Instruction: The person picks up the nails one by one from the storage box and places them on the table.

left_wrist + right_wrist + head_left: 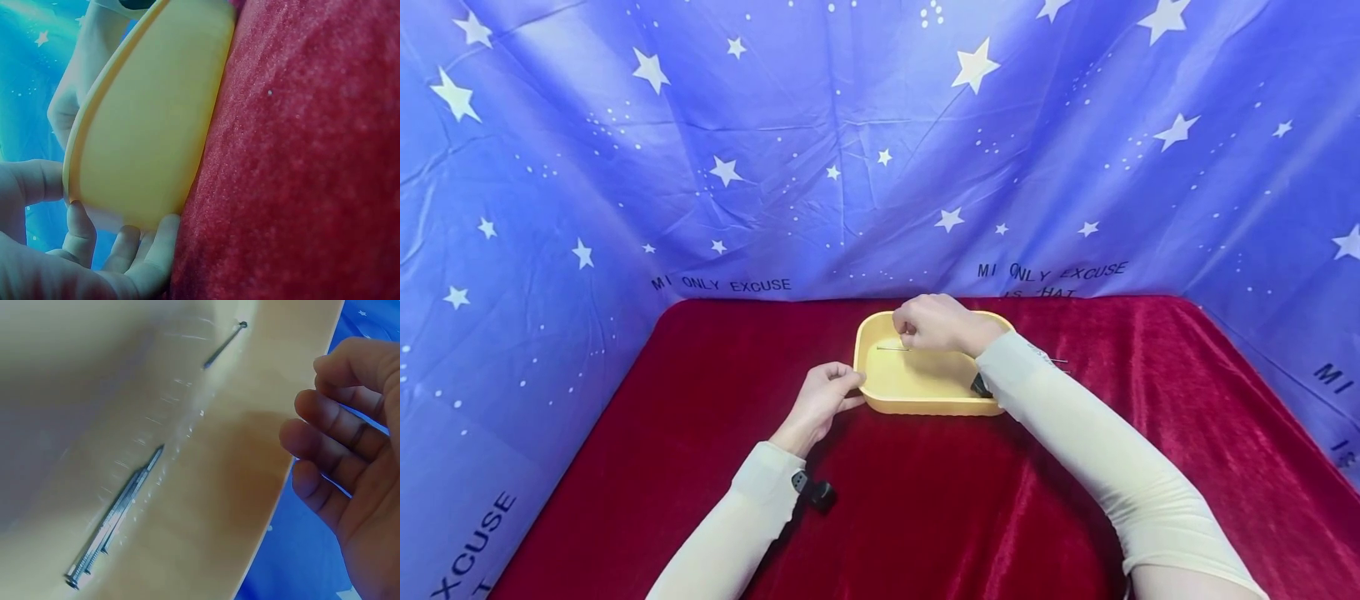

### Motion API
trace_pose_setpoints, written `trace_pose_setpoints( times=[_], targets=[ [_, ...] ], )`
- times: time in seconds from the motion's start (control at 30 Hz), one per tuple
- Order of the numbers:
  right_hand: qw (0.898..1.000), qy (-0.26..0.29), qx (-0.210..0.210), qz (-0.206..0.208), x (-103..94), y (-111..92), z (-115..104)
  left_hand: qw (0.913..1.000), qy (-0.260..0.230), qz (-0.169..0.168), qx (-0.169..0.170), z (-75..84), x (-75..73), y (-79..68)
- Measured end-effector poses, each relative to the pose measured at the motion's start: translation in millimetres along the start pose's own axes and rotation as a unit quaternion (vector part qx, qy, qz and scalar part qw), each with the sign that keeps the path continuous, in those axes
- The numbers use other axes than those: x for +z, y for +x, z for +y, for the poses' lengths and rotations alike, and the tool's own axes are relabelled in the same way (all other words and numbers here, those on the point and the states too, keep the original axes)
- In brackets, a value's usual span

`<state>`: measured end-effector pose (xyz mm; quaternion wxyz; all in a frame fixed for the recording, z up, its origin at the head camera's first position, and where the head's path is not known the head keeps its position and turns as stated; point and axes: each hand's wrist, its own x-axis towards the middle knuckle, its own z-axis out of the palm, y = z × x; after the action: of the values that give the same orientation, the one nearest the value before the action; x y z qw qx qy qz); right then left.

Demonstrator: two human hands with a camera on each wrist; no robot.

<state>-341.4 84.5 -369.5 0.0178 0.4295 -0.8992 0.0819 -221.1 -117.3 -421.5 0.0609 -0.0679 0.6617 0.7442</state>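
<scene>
A shallow yellow tray (pixel 917 406) with rounded corners stands on red cloth. My left hand (pixel 822 398) grips its left end: in the left wrist view, the thumb (pixel 44 180) is at the rim and the other fingers are against the outer wall. Over the tray's far side is my right hand (pixel 936 323), fingers loosely curled, with nothing visible between them in the right wrist view. Inside the tray, a few metal nails (pixel 115 519) lie side by side along the base of the wall. A single nail (pixel 225 345) lies apart from them.
Red velvety cloth (pixel 700 467) covers the table. Thin metal pieces (pixel 1060 361) show just beyond the right sleeve, right of the tray. Behind the table hangs a blue curtain (pixel 842 217) with stars and lettering. A black camera (pixel 816 492) sits on the left wrist.
</scene>
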Motion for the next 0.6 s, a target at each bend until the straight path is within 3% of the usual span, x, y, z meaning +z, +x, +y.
trace_pose_setpoints(
  times=[0.6],
  targets=[
    [0.999, -0.005, 0.0, -0.041, 20.7, 9, -3, 1.0, 0.003, 0.0, 0.0, -1.0, -1.1, 0.9]
  ],
)
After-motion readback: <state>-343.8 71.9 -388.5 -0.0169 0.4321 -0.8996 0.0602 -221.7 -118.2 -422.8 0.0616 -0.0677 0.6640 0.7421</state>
